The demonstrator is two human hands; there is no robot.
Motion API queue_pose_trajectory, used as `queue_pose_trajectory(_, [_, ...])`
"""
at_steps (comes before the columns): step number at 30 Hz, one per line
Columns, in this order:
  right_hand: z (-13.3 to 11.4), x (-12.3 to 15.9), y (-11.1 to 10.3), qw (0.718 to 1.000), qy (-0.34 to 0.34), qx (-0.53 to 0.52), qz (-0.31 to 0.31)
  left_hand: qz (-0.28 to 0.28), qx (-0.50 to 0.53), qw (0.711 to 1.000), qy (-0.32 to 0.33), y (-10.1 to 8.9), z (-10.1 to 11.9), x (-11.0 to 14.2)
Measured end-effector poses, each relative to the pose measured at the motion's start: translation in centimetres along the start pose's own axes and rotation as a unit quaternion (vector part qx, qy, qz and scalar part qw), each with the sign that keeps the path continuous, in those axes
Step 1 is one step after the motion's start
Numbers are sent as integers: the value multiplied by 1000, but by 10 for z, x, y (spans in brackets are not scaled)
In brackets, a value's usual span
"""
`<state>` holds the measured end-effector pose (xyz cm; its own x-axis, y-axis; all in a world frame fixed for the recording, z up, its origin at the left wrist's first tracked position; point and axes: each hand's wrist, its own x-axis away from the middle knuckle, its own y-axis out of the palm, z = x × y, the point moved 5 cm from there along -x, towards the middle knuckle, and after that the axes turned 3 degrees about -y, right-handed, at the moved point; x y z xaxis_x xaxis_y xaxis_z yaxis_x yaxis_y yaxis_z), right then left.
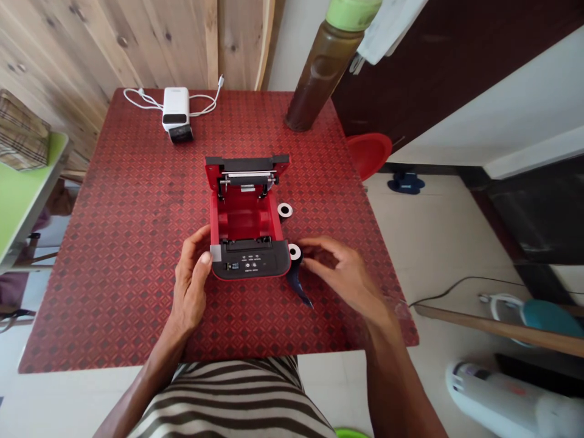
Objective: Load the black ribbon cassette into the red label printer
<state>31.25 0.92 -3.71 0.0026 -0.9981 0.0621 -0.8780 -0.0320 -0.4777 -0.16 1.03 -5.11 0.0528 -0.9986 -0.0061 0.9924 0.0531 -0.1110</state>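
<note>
A small red-and-black printer (pixel 249 258) sits on the table with its lid (pixel 247 173) raised and its red roll bay (pixel 244 222) bare inside. My left hand (pixel 191 277) grips the printer's left front corner, thumb at the top edge and fingers along the side. At the opposite side, my right hand (pixel 340 267) pinches a dark ribbon roll (pixel 295 253) with a white core, close against the printer. A loose dark strip (pixel 298 287) trails from that roll toward me. Just behind it stands a second dark roll (pixel 285 211) with a white end, touched by neither hand.
Red patterned cloth covers the table (pixel 137 243). At the back are a white power bank (pixel 176 106) with a white cable (pixel 207 106), a small black item (pixel 181 134) and a tall brown bottle (pixel 319 67) with a green lid. A red stool (pixel 371 155) stands beyond the right edge.
</note>
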Motion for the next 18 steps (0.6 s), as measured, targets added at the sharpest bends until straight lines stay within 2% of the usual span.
queue_pose_trajectory(2, [-2, 9, 9, 1000, 10, -17, -16, 1, 3, 1000, 3, 0, 0, -1])
queue_pose_trajectory(6, [-5, 7, 30, 999, -2, -27, 22, 1, 11, 1000, 4, 0, 0, -2])
queue_pose_trajectory(9, [-3, 4, 33, 999, -7, -30, 41, 3, 7, 1000, -2, -1, 2, -1])
queue_pose_trajectory(12, [-4, 9, 12, 996, -8, -48, 76, 3, 7, 1000, -6, 0, 4, 0])
queue_pose_trajectory(15, [-27, 14, -20, 991, -45, -79, 98, 7, -5, 1000, -4, 1, 6, 0])
queue_pose_trajectory(18, [-69, 5, -26, 995, -97, -37, 1, 9, -16, 1000, -2, 0, 7, 0])
